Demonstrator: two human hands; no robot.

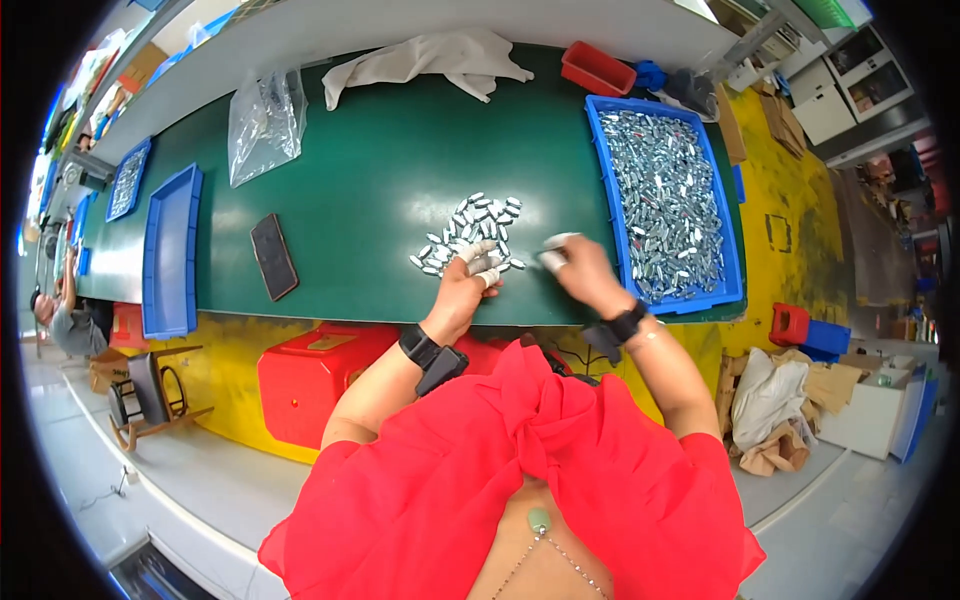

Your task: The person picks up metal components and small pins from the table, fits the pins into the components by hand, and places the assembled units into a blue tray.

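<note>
Pieces of shiny metal (478, 222) lie in a loose, single heap near the middle of the green tabletop (370, 170), toward its near edge; most are short and elongated. Your left hand (470, 283) is at the near side of this heap, its fingers reaching in over the nearest pieces. White covers are noted on several of its fingers. The left grip is partly curled, with the fingers slightly apart; you cannot tell from this view whether a piece is held beneath them.

Your right hand (583, 272) is just right of the heap, over the tabletop, fingers pointing left toward the pieces. White covers show on its fingertips as well. The right grip is bent, with thumb and forefinger near each other; blur at the tips means you cannot tell how far it is open or whether it has hold of anything. Each of your wrists bears a black strap with a dark unit.

To the right of your right hand is a large blue tray (737, 265), spread with many similar metal pieces. A red bin (598, 70) is beyond it, at the far edge and slightly left. Farther left along that edge lies a white cloth (430, 65), then a clear plastic bag (265, 130). A phone (273, 257) lies well left of your left hand, with a long blue tray (190, 250) farther left.
</note>
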